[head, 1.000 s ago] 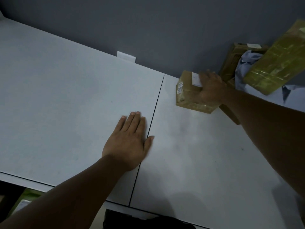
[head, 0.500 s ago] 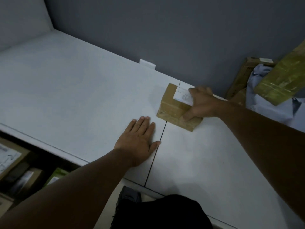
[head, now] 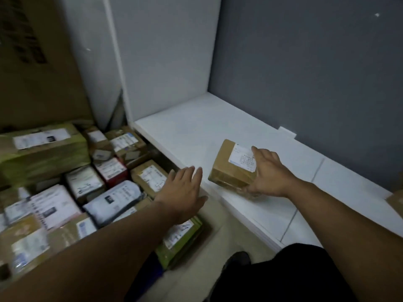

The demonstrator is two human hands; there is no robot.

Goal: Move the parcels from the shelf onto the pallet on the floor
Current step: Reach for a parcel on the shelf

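right hand (head: 269, 174) pinches the brown parcel (head: 232, 165) at center frame to carry it off the shelf (head: 192, 127), left hand (head: 185, 190) spread, empty, ready to steady.

Blurred labels on the piled parcels (head: 54, 192); brown parcel (head: 395, 202) cut off at right edge.

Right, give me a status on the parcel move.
Done: many parcels already lie piled on the floor stack. In hand: the right hand grips a small brown box over the shelf; the left hand is free. Left: another parcel corner shows at the right edge.
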